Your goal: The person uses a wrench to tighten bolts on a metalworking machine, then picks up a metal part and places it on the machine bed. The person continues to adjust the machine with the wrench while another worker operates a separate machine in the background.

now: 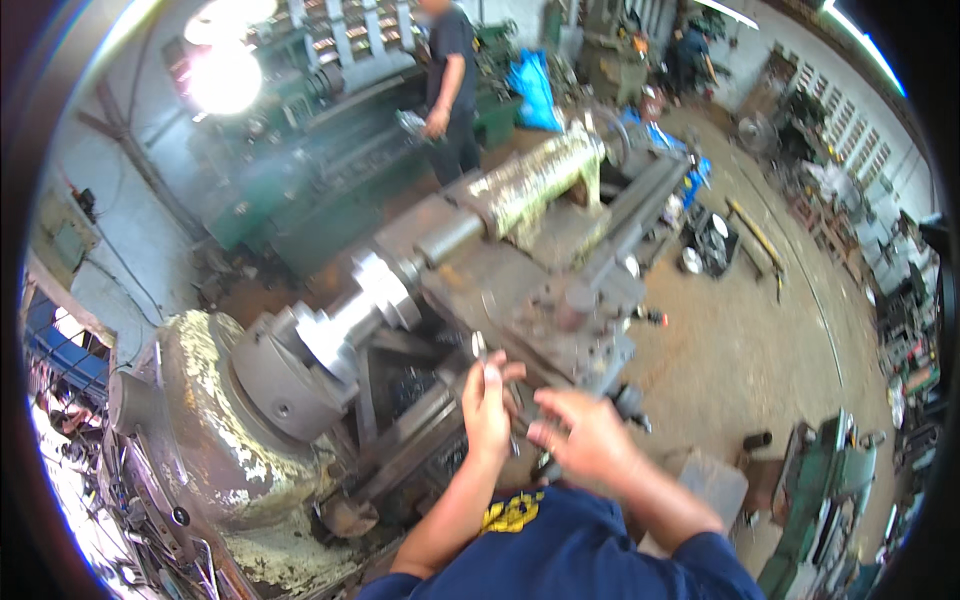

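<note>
My left hand is closed around a slim metal tool with a bright, rounded tip pointing up and away from me. Blur hides what kind of tool it is. Just to the right, my right hand has its bent fingers and thumb at the tool's darker lower part, seemingly pinching it. Both hands are in front of a big metal lathe. A shiny, stepped metal workpiece sits between the lathe's round chuck and its tailstock, apart from my hands.
The lathe's carriage lies just beyond my hands. Behind the lathe a person in dark clothes stands by a green machine. A blue bag is at the back. A yellow bar and a green machine part are on the right.
</note>
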`<state>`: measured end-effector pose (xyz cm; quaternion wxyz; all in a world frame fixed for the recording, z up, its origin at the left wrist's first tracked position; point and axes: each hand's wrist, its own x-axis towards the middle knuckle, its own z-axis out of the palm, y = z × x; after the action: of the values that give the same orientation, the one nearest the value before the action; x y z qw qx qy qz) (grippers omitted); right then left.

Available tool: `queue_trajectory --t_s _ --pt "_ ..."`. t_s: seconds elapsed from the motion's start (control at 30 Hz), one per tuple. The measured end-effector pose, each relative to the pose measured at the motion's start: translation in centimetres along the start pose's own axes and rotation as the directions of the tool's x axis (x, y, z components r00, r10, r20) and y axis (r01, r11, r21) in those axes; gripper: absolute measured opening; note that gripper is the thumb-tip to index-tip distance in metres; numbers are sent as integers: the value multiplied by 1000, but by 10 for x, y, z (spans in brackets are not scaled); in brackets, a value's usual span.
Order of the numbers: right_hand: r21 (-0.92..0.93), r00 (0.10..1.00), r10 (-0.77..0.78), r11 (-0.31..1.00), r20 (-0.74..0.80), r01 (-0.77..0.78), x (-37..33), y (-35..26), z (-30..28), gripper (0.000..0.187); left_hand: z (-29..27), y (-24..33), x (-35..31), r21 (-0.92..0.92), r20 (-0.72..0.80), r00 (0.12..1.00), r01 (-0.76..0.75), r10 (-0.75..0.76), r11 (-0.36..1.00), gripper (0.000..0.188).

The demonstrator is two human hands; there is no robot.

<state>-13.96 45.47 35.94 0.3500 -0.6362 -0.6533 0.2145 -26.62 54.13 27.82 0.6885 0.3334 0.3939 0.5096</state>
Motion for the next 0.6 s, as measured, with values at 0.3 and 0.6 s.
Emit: queue_trajectory --t_s 0.3,0.6 --pt "376 997 75 925 -33 -57 -31 15 22 40 26 30 -28 83 128 991 22 -33 996 19" --pt "819 910 372 455 183 -351 -65 18 18 34 12 22 -7 270 405 904 22 -135 963 22"
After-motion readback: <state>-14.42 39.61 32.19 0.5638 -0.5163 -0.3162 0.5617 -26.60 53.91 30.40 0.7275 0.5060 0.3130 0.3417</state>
